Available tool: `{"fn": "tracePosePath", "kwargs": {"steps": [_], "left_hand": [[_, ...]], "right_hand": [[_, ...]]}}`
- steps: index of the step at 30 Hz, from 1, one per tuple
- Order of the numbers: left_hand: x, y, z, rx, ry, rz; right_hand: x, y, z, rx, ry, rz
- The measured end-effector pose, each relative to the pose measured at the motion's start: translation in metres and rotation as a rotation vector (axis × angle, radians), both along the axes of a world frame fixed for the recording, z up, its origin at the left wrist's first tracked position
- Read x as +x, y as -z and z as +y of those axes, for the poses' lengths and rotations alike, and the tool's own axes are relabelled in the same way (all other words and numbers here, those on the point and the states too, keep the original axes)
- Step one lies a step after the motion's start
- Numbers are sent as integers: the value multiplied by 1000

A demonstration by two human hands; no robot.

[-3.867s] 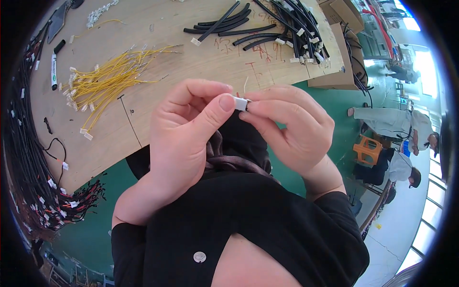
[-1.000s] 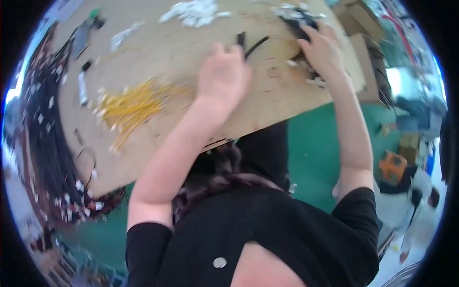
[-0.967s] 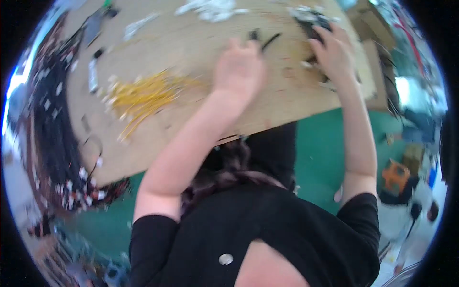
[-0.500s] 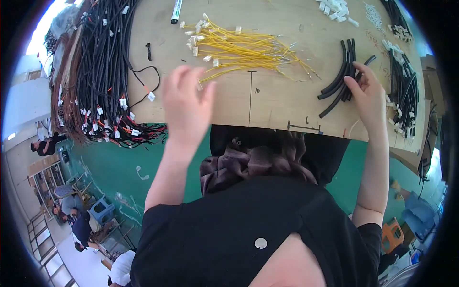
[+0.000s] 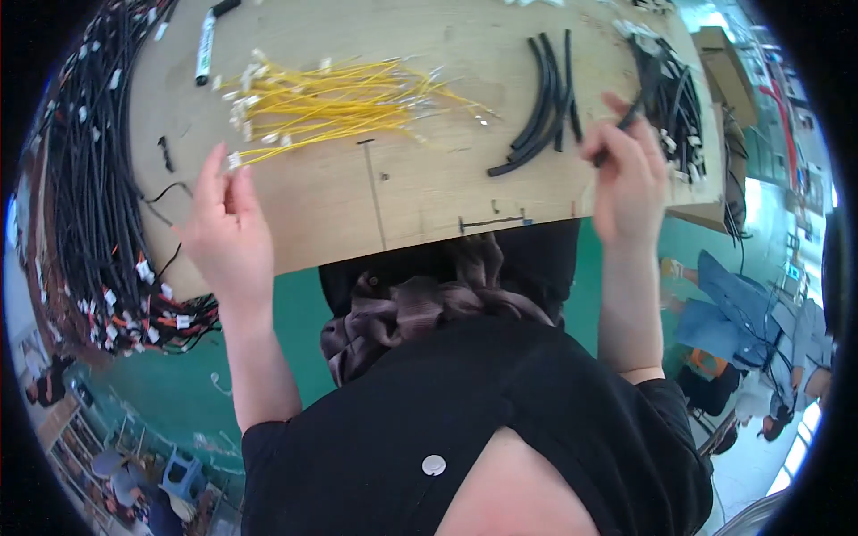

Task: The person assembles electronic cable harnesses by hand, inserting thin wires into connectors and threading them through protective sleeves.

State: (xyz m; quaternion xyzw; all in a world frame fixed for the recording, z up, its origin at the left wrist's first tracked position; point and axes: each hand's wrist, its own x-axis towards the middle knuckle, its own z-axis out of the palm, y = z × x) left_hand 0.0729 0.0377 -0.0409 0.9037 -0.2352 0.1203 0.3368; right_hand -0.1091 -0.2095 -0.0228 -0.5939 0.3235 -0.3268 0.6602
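"Head view, then: what has the right hand (image 5: pixel 630 174) got?"

"One black tube (image 5: pixel 633 114), clamped in its fingers above the right part of the table (image 5: pixel 447 192). Loose tubes (image 5: pixel 552 85) lie just to its left, a dark bundle with white ends (image 5: pixel 666 85) to its right."

"And the left hand (image 5: pixel 228 237)?"

"Fingertips at a white connector (image 5: pixel 235 161), on the near left of the yellow wires (image 5: pixel 331 107). From where I'm standing, I can't tell whether they're closed on it."

"Farther out?"

"A marker (image 5: pixel 206 52) lies on the far left, past the wires. Black cables (image 5: pixel 94 179) run thickly down the left edge. Off the right side there's a cardboard box (image 5: pixel 726 67), and green floor (image 5: pixel 299 308) on the near side."
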Motion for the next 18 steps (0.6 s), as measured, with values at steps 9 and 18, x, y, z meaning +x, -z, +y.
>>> {"fn": "tracePosePath", "kwargs": {"steps": [9,18], "left_hand": [[-5,-34,-18,-333,216,107],[-35,-73,-1,-678,699,43]], "right_hand": [[56,-10,105,437,-607,156],[92,-22,101,1190,-420,-281]]}}
